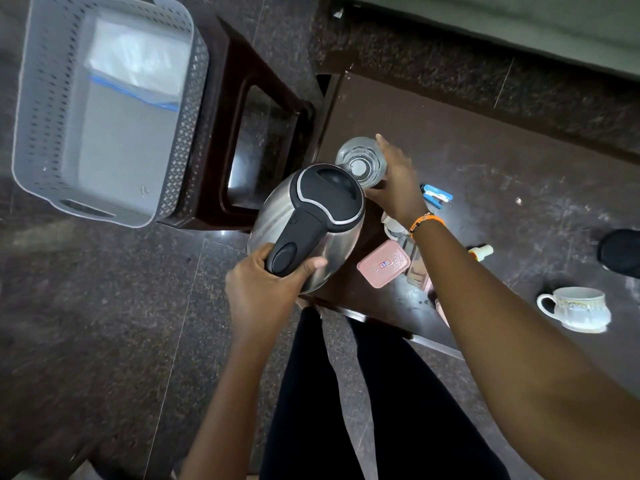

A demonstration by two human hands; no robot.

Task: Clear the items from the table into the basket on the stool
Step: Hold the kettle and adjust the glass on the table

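Note:
My left hand (pixel 266 289) grips the black handle of a steel electric kettle (pixel 277 216), held over the table's left end. My right hand (pixel 398 188) is wrapped around a clear drinking glass (pixel 360 161) just beyond the kettle's lid. The grey perforated basket (pixel 41 109) sits on a dark brown stool (pixel 242 74) at the upper left, with a clear plastic bag (pixel 138 64) lying inside. On the dark table (pixel 485 150) lie a pink lidded box (pixel 382 265), a blue stapler (pixel 437 196), a white teacup (pixel 576 308) and a small yellow-capped bottle (pixel 481 251).
A black round object (pixel 621 252) sits at the table's right edge. A clear container (pixel 414 268) is partly hidden under my right forearm. Dark granite floor (pixel 104 323) surrounds the stool and table. My legs (pixel 346 393) stand against the table's near edge.

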